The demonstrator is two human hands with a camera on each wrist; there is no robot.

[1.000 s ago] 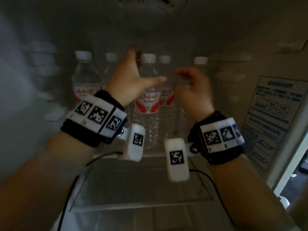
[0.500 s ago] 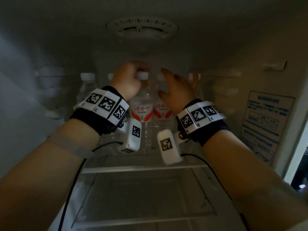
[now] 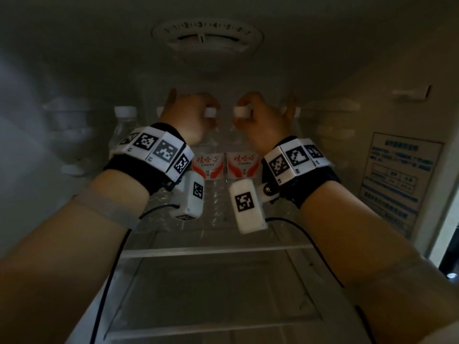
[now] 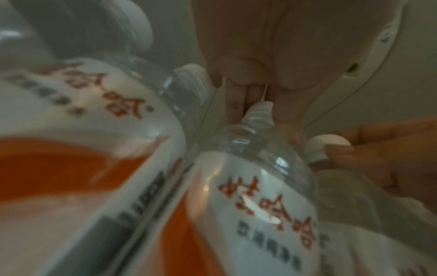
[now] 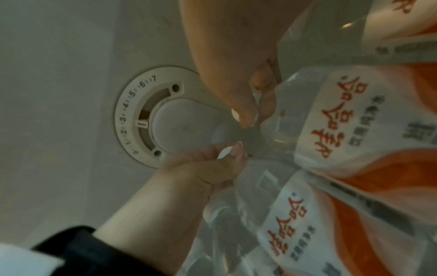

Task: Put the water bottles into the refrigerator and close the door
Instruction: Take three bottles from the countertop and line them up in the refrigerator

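Several clear water bottles with white caps and red-and-white labels stand on the refrigerator's upper glass shelf (image 3: pixel 216 250). My left hand (image 3: pixel 202 109) pinches the cap of the middle-left bottle (image 3: pixel 207 165); the left wrist view shows its fingers (image 4: pixel 281 104) curled round that cap (image 4: pixel 258 110). My right hand (image 3: pixel 248 108) grips the cap of the neighbouring bottle (image 3: pixel 244 165), whose label (image 5: pixel 343 121) fills the right wrist view. Both bottles stand upright, side by side. Another bottle (image 3: pixel 124 122) stands at the far left, and more are partly hidden behind my hands.
A numbered thermostat dial (image 3: pixel 207 36) sits on the ceiling just above the bottles. A blue-printed sticker (image 3: pixel 397 182) is on the right wall. A lower glass shelf (image 3: pixel 211 328) lies beneath my forearms. Shelf rails (image 3: pixel 72 135) line the left wall.
My right hand went from open and reaching to gripping a bottle cap. My left hand settled onto the cap beside it. Both hands now sit deeper in the refrigerator.
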